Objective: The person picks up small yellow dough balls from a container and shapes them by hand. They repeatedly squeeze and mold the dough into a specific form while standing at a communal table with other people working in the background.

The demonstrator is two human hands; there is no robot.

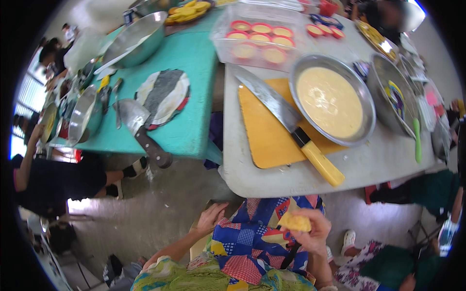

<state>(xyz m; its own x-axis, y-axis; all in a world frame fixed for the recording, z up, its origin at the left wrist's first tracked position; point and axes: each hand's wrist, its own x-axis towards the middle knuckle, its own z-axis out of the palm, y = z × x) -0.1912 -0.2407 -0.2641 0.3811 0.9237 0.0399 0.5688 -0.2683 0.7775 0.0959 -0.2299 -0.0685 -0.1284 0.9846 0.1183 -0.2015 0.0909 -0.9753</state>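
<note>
My right hand (316, 230) holds a piece of yellow food (296, 222), perhaps cake or bread, above my patchwork apron (247, 236). My left hand (213, 217) is beside the apron at the left, fingers loosely extended, with nothing seen in it. On the white table (262, 183) before me, a large knife (276, 103) with a yellow handle lies across a yellow cutting board (255, 134). A metal bowl of pale yellow batter (329, 103) sits partly over the board. Behind it, a clear plastic container (225, 47) holds several red cups of pale yellow mixture.
A turquoise table (178, 140) stands at left, a narrow gap away. A cleaver (140, 127) overhangs its front edge beside a round cloth mat (164, 96). Metal bowls (134, 47) stand farther back. At right is a deep metal bowl (393, 91) with a green-handled utensil (417, 142). People sit on both sides.
</note>
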